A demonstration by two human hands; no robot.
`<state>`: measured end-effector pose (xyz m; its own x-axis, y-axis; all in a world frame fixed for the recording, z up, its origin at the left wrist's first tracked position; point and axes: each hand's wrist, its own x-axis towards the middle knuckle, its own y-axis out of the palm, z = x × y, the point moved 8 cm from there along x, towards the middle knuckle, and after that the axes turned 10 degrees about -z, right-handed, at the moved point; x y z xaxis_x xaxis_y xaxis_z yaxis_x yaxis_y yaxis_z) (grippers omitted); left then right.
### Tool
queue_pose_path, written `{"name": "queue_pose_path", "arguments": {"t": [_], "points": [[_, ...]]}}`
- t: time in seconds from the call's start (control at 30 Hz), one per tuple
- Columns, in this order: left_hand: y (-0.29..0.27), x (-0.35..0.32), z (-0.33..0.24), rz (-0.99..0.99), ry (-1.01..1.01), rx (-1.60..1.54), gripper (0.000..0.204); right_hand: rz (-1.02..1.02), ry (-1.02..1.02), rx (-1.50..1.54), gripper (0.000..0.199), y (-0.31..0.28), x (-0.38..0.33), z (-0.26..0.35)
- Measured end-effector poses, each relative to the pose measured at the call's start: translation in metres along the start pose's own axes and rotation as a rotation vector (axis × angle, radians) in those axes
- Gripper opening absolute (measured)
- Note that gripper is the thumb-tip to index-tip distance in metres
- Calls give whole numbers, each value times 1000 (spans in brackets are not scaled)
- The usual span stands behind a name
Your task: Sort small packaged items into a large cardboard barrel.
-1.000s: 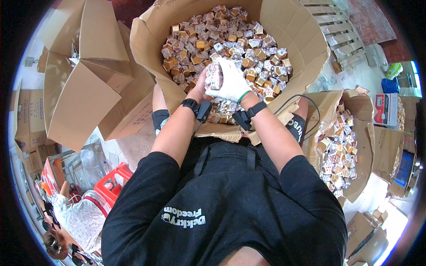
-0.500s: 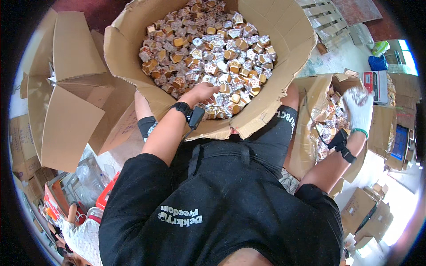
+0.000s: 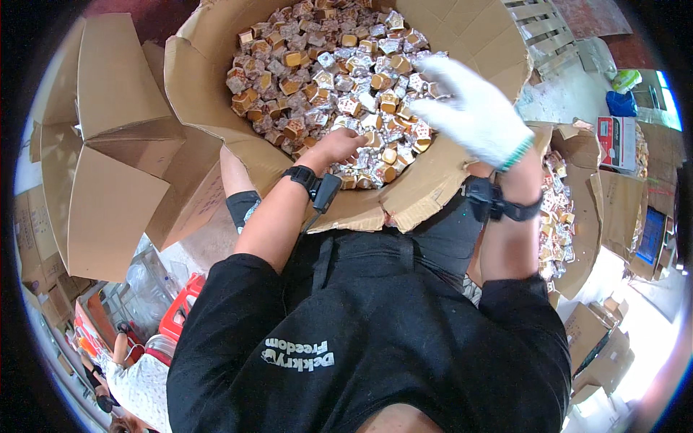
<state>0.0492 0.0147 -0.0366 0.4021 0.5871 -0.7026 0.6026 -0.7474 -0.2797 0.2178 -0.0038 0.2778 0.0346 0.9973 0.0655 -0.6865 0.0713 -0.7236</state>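
A large open cardboard box [image 3: 206,94] stands between my legs, filled with a heap of small house-shaped pieces [image 3: 303,94] in clear, shiny wrap, with gold and brown sides. My bare left hand [image 3: 338,146] rests low over the near part of this heap, its fingers curled together among the pieces; what they grip is hidden. Over the box's right side hangs my right hand [image 3: 473,112] in a white knitted glove with a green cuff. Its fingers are stretched out, the thumb apart, and nothing shows between them. Both wrists carry black strapped devices.
To the right stands a smaller cardboard box [image 3: 588,216] of similar wrapped pieces [image 3: 556,224]. Empty flapped cartons [image 3: 115,195] stand at the left. A wooden pallet [image 3: 541,32] lies at the far right. Another person [image 3: 141,390] is at the lower left, near a red container [image 3: 180,307].
My right hand has swung left from the smaller box to above the large box; the shiny wrapped piece at its fingers no longer shows. My left hand has shifted slightly right among the pieces.
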Motion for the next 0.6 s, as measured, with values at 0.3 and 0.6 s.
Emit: {"name": "queue_pose_path", "arguments": {"t": [0.3, 0.6], "points": [[-3, -13, -37, 46, 245, 43, 32, 518, -83, -86, 62, 232, 153, 6], [25, -18, -33, 212, 158, 117, 50, 534, 298, -704, 98, 362, 157, -169]]}}
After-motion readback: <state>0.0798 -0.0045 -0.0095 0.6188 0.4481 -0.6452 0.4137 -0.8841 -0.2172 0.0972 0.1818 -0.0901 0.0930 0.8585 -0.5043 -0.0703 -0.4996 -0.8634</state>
